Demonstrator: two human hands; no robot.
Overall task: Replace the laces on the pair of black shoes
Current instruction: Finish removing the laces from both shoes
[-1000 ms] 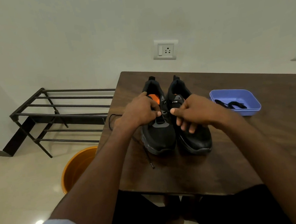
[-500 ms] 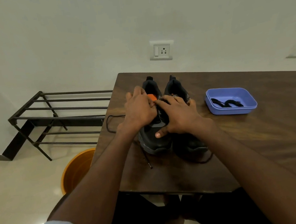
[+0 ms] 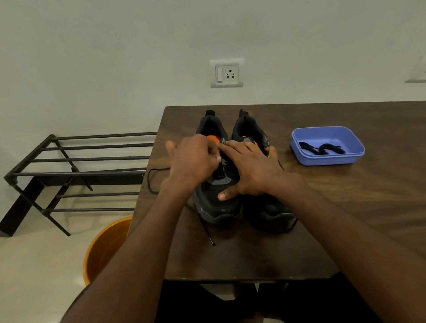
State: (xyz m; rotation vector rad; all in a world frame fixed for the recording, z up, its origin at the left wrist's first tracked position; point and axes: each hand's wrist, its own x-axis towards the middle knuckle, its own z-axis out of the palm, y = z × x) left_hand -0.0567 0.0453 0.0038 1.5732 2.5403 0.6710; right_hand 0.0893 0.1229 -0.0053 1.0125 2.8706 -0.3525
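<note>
Two black shoes stand side by side on the dark wooden table [image 3: 369, 210], toes toward me: the left shoe [image 3: 217, 203] and the right shoe [image 3: 268, 214]. My left hand [image 3: 193, 160] hovers over the left shoe's eyelets with its fingers curled, pinching a black lace [image 3: 151, 179]. That lace loops out to the left, and its other end trails to the table's front. My right hand [image 3: 253, 169] lies across both shoes with fingers straight, fingertips at the left shoe's tongue and thumb on its toe. The hands hide the eyelets.
A blue tray [image 3: 352, 144] at the right of the shoes holds black laces [image 3: 321, 148]. A dark metal shoe rack [image 3: 76, 173] stands on the floor to the left. An orange bucket [image 3: 103, 249] sits under the table's front left corner.
My right hand has left its pinch beside the right shoe and moved left, flattening across both shoes. My left hand stays over the left shoe's laces.
</note>
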